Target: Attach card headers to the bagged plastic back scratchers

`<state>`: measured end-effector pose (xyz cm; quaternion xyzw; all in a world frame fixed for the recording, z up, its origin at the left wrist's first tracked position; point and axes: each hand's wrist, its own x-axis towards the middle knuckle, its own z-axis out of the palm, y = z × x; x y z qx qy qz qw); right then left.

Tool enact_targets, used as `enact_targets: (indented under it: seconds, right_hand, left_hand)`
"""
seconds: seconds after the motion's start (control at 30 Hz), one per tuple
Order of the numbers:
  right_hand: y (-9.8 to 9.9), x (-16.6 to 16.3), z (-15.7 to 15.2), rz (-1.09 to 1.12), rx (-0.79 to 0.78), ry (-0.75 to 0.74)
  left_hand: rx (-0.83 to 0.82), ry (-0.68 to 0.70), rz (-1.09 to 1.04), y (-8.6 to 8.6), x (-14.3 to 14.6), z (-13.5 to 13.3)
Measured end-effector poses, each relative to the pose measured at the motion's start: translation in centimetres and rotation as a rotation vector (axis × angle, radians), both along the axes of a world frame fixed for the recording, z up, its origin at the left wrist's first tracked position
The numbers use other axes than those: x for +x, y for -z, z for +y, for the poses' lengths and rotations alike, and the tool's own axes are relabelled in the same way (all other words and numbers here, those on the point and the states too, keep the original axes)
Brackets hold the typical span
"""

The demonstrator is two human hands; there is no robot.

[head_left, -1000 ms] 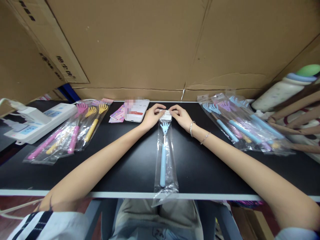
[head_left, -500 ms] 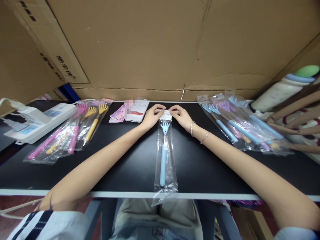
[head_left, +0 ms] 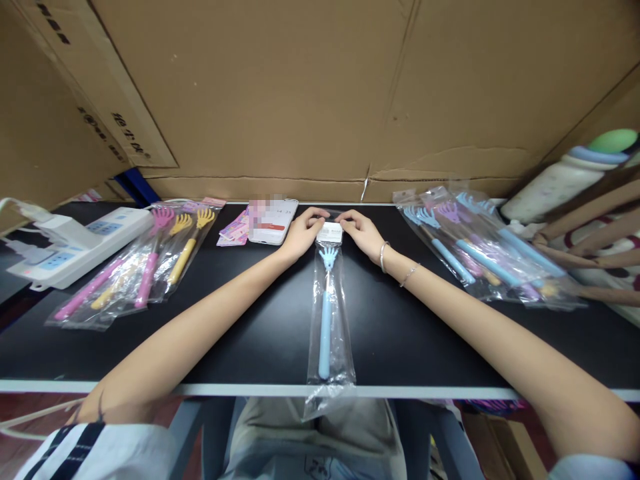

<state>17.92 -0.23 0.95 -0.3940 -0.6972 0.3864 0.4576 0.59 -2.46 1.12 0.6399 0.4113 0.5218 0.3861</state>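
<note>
A light blue back scratcher with a hand-shaped head lies inside a clear plastic bag in the middle of the desk. Its handle points toward me, and the bag's lower end hangs over the front edge. A white printed card shows at the bag's far end, above the scratcher head. My left hand pinches the bag's far end on the left of the card. On the card's other side, my right hand grips the same end with bent fingers and thumb.
Several bagged pink and yellow back scratchers lie at left beside a white power strip. A phone rests on pink cards at the back. Bagged blue and purple scratchers and a white bottle are at right. Cardboard walls the back.
The bag and scratcher have shifted slightly toward me. The white card now faces up more plainly, and the bag's clear end shows between my fingers. Both hands keep nearly the same place.
</note>
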Motion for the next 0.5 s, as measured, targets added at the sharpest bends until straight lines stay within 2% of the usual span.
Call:
enact_targets:
  seconds: [0.5]
  right_hand:
    - [0.25, 0.16, 0.1, -0.022, 0.003, -0.001]
  left_hand:
    - [-0.007, -0.009, 0.005, -0.19, 0.02, -0.11]
